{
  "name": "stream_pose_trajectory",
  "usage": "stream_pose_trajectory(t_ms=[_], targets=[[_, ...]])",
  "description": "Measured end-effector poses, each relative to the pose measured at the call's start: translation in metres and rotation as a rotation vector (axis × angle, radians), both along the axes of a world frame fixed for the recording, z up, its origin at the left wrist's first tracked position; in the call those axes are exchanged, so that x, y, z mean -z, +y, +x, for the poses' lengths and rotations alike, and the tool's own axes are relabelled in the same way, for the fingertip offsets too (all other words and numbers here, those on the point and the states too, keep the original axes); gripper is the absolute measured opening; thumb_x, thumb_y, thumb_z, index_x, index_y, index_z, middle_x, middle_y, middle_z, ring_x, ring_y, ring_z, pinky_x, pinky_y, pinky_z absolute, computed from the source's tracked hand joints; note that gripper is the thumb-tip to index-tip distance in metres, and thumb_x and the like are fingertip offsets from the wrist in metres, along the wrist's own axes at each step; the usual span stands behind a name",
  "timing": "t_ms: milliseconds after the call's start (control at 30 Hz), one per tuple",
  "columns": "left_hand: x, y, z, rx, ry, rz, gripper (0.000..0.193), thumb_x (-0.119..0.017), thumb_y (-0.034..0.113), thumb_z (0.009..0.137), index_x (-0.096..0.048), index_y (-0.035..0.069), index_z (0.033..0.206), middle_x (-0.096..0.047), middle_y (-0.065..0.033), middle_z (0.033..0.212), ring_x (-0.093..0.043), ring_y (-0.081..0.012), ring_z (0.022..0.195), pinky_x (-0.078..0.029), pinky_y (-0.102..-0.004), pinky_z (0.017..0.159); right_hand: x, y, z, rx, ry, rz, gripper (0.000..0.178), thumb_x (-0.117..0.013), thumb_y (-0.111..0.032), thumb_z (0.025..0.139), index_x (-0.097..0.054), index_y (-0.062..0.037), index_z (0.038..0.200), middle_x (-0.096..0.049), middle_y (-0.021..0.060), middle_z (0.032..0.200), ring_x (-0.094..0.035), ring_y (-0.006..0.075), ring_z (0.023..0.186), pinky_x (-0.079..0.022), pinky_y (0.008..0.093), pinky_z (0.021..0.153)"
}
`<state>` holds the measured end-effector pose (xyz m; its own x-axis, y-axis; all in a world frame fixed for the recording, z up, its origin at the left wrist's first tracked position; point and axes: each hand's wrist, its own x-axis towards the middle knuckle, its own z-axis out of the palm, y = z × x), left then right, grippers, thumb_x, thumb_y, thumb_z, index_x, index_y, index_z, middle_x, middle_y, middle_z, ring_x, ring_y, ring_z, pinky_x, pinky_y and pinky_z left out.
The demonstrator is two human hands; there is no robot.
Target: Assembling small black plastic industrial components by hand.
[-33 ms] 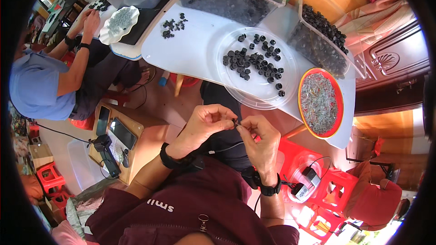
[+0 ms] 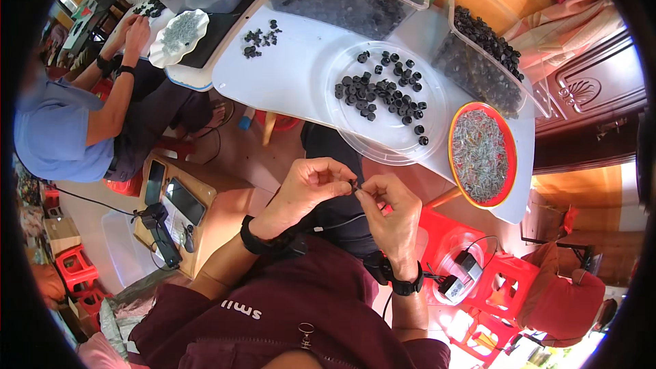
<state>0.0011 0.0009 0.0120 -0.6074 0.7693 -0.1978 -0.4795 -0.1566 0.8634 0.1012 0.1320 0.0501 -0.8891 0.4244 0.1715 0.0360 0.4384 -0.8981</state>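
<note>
My left hand [image 2: 309, 184] pinches a small black plastic part [image 2: 353, 182] between thumb and fingertips, over my lap. Close against it, my right hand [image 2: 394, 208] is closed in a pinch too, its fingertips at the same part; whatever lies in them is too small to make out. Beyond my hands, a clear round tray [image 2: 335, 130] on the white table holds many loose black round parts [image 2: 369, 92]. To the right of that tray stands a red bowl with a yellow rim [image 2: 454, 157], full of thin, clear and greyish small pieces [image 2: 480, 154].
Clear bins [image 2: 321, 7] of black parts line the table's [image 2: 273, 82] far side, with a small black pile [image 2: 262, 39] nearer. At left a person [image 2: 65, 119] works beside a white scalloped dish [image 2: 158, 55]. Phones [image 2: 184, 199] lie on a cardboard box; red stools [image 2: 502, 287] stand right.
</note>
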Motion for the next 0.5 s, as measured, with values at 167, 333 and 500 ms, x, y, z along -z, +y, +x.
stream_pose_trajectory(t_ms=[167, 333, 500], targets=[[-0.001, -0.004, -0.006, 0.108, 0.062, -0.039, 0.015, -0.064, -0.002, 0.080, -0.062, -0.003, 0.095, -0.064, -0.0070, 0.089, -0.061, -0.0100, 0.081, -0.051, -0.0222, 0.075, -0.006, 0.003, 0.002, -0.060, -0.055, 0.051, 0.013, -0.064, 0.004, 0.075, -0.056, -0.0004, 0.084, -0.060, 0.0091, 0.073, -0.060, 0.0174, 0.063, -0.048, 0.0273, 0.057], [-0.004, -0.003, -0.006, 0.147, -0.007, -0.002, 0.014, -0.065, 0.000, 0.079, -0.063, -0.003, 0.092, -0.064, -0.0069, 0.087, -0.061, -0.0103, 0.079, -0.051, -0.0228, 0.073, -0.004, 0.000, 0.002, -0.064, -0.075, 0.012, 0.014, -0.065, 0.004, 0.074, -0.056, -0.0002, 0.083, -0.060, 0.0087, 0.072, -0.061, 0.0175, 0.063, -0.049, 0.0280, 0.057], [0.002, -0.001, -0.009, 0.184, -0.068, -0.001, 0.012, -0.063, 0.002, 0.081, -0.062, -0.003, 0.092, -0.064, -0.0073, 0.085, -0.062, -0.0111, 0.075, -0.051, -0.0232, 0.072, 0.010, 0.006, 0.002, -0.052, -0.072, -0.163, 0.014, -0.066, 0.004, 0.073, -0.057, -0.0001, 0.083, -0.060, 0.0077, 0.072, -0.062, 0.0156, 0.063, -0.050, 0.0265, 0.058]])
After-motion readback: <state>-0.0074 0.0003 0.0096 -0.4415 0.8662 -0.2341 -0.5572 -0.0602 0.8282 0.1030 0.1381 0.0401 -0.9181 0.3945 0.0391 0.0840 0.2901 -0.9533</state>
